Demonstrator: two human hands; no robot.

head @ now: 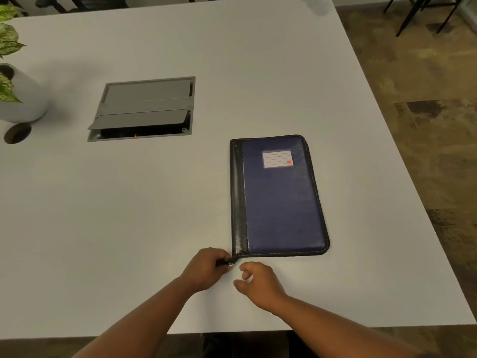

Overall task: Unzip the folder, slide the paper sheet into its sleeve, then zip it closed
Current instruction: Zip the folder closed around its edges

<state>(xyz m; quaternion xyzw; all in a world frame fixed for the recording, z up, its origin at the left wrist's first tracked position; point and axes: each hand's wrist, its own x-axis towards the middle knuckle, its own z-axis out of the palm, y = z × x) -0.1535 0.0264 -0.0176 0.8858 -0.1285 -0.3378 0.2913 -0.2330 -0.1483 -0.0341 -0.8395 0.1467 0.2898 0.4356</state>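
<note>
Surface: a pale grey table (180, 228) over patterned brown flooring; dark chair legs stand past its far edge.
Folder: a blue zip folder (280, 200) with a black spine strip lies flat and closed on the right half of the table, near the front edge; a white lined label (276, 159) with a small red mark sits near its far end.
Zip: the dark zipper pull (224, 262) sticks out from the folder's near left corner.
Left hand: the left hand (206, 270) has its fingers curled round the pull, gripping it just beside that corner.
Right hand: the right hand (259, 282) hovers just short of the folder's near edge, fingers loosely curled, grasping nothing.
Further out: a grey cable hatch (144, 109) set in the tabletop, its lid partly raised; a potted plant (15, 81) at the left edge.
</note>
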